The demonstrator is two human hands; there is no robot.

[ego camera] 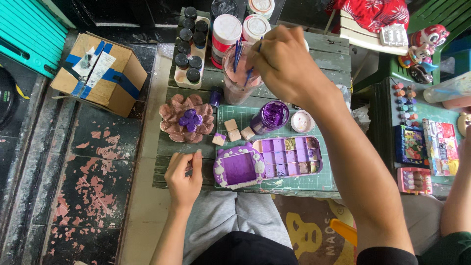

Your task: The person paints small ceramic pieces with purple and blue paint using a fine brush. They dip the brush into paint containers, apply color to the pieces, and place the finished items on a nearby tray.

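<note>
On the counter (196,162), three small cubes (238,131) are counted beside one open jar of purple paint (271,117). One brush (251,71) is pinched by the right hand (284,66) in a cup of pinkish water (238,83). The left hand (184,179) is loosely curled at the counter's edge.

- Left hand (184,177): loosely curled, thumb up against the bent forefinger, forearm running down toward the lap.
- Right hand (283,64): reached forward, fingers pinched together and pointing down, bare forearm stretched long and straight.
</note>
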